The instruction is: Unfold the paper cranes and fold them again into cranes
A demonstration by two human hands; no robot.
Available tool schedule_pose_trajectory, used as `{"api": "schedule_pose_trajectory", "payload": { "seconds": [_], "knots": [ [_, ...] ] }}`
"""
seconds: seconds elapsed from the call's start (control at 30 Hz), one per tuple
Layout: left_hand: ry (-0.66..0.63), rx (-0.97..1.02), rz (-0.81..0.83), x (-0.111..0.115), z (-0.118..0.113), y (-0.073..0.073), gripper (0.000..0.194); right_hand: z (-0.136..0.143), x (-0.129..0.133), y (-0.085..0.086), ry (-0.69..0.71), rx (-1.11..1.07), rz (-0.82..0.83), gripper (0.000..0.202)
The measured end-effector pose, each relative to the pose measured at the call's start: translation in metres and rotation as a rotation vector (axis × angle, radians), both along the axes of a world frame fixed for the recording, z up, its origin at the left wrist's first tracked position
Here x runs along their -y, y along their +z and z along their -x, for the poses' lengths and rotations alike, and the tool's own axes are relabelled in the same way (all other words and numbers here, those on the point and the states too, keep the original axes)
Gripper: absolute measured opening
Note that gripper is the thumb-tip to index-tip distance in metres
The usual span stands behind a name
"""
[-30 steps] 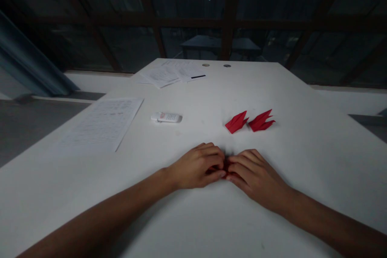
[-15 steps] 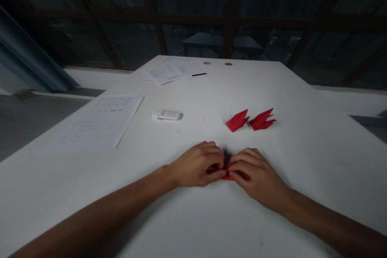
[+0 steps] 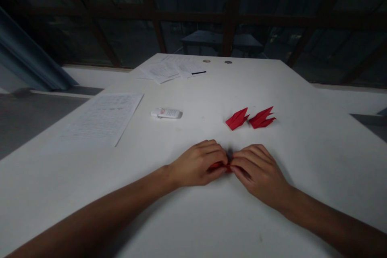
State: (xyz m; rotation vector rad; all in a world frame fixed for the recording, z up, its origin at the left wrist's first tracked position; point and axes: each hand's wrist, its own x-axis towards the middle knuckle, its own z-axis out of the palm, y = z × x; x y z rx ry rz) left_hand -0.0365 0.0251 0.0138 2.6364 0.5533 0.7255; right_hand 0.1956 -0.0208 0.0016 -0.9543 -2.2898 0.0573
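Note:
A small piece of red folded paper (image 3: 229, 167) is pinched between my two hands, low over the near middle of the table. My left hand (image 3: 202, 163) grips its left part, with thumb below and fingers curled over the top. From the other side my right hand (image 3: 259, 172) pinches the paper between thumb and fingers. Most of the paper is hidden by the fingers, so its full shape cannot be told. Beyond the hands lie a red origami piece (image 3: 237, 119) with pointed ends and, to its right, a second red origami piece (image 3: 261, 118).
Left of the origami lies a white correction-fluid bottle or similar (image 3: 166, 113). A printed sheet stack (image 3: 99, 117) is at the left, and more papers (image 3: 161, 70) with a dark strip lie at the far end of the white table (image 3: 187, 225). Dark windows stand behind.
The red paper shows less between my hands, its lower orange-red edge no longer in sight. My right hand has shifted slightly upward. The origami pieces stay where they were.

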Motion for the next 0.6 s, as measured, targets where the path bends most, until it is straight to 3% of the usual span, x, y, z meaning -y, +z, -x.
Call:
{"api": "schedule_pose_trajectory", "payload": {
  "seconds": [0.27, 0.4, 0.53, 0.6],
  "knots": [
    [0.041, -0.096, 0.084, 0.0, -0.001, -0.001, 0.016, 0.003, 0.0, -0.003, -0.012, -0.039, 0.114, 0.011],
    [0.038, -0.047, 0.174, -0.001, 0.002, 0.003, 0.025, 0.001, 0.0, 0.003, -0.031, -0.039, 0.122, 0.011],
    [0.103, 0.321, 0.51, -0.008, 0.007, 0.007, 0.057, -0.004, -0.004, 0.01, -0.186, -0.174, 0.21, 0.009],
    [0.12, 0.591, 0.725, -0.01, 0.005, 0.005, 0.056, -0.005, -0.008, 0.012, -0.258, -0.351, 0.355, 0.001]
  ]
}}
